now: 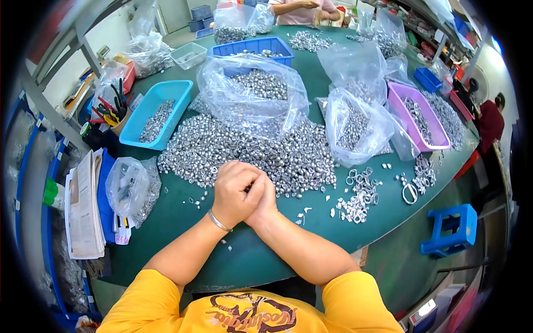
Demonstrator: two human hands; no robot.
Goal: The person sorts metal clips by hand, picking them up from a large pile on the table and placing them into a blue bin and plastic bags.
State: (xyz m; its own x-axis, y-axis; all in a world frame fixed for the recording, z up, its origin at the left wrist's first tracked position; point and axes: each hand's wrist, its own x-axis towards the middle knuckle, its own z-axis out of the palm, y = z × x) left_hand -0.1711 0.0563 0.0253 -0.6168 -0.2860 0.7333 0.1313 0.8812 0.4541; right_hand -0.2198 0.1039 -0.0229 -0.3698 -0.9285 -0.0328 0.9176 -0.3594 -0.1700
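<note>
My left hand [232,194] and my right hand [265,202] are pressed together, fingers folded over each other, just above the table's green top [183,250]. Both are closed; if anything small lies between them, the fingers hide it. A metal bangle [220,221] circles my left wrist. Right behind my hands spreads a wide heap of small silvery metal pieces [244,145], many of them rounded and ring-like. On top of the heap, an open clear plastic bag [255,114] holds more of them.
Beside the heap stand a turquoise tray [126,133], a purple tray [436,141] and a blue basket [283,47]. Another filled clear bag [355,125] leans at right. Loose rings [361,194] lie near the right edge, beyond which is a blue stool [452,227]. Across the table sits another person [305,14].
</note>
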